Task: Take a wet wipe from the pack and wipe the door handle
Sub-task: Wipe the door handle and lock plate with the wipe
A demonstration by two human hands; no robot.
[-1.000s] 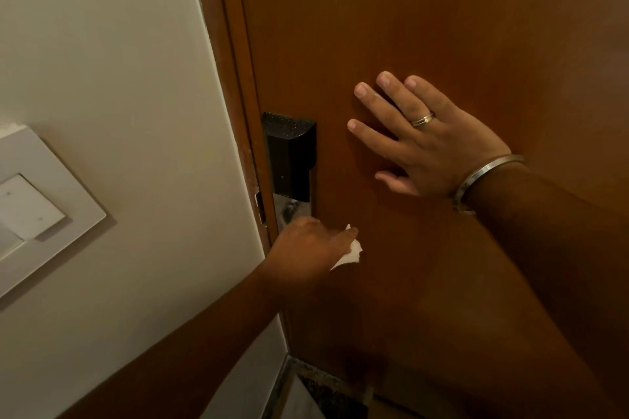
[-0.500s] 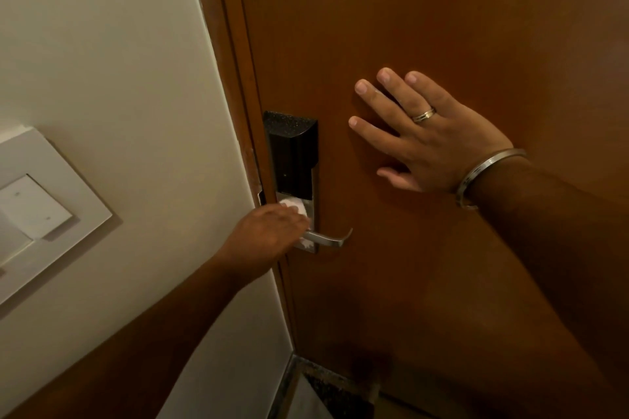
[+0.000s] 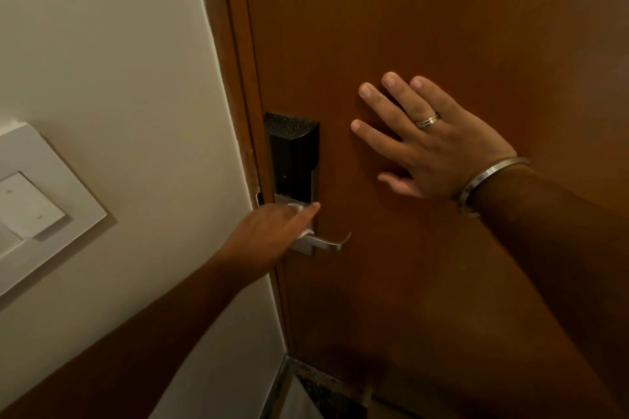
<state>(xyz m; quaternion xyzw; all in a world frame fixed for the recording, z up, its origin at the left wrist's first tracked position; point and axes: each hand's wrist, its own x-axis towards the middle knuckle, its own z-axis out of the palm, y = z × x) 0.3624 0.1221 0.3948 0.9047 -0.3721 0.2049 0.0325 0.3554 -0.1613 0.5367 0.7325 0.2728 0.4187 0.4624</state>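
At the base of the door handle (image 3: 323, 243), left hand (image 3: 272, 231) curled round a wet wipe (image 3: 301, 235), only slivers of white showing above and below the knuckles, index finger stretched toward the metal plate. Moved off the free end of the lever since a second ago and up to the pivot, beside the black lock housing (image 3: 294, 153); outer length of the lever now bare. Probably well into the wiping, root and plate being covered after the lever itself. Right hand (image 3: 432, 143) flat against the door (image 3: 442, 27), fingers spread wide, holding nothing, unmoved over the last second, likely bracing the leaf against the rubbing. Ring and metal bangle (image 3: 490, 180) worn on that side. Nothing across the lever's path; housing close above, door frame (image 3: 238, 78) tight to the left, little room there for knuckles. Further left, wall switch plate (image 3: 44, 201), well apart. Pack of wipes not in view.
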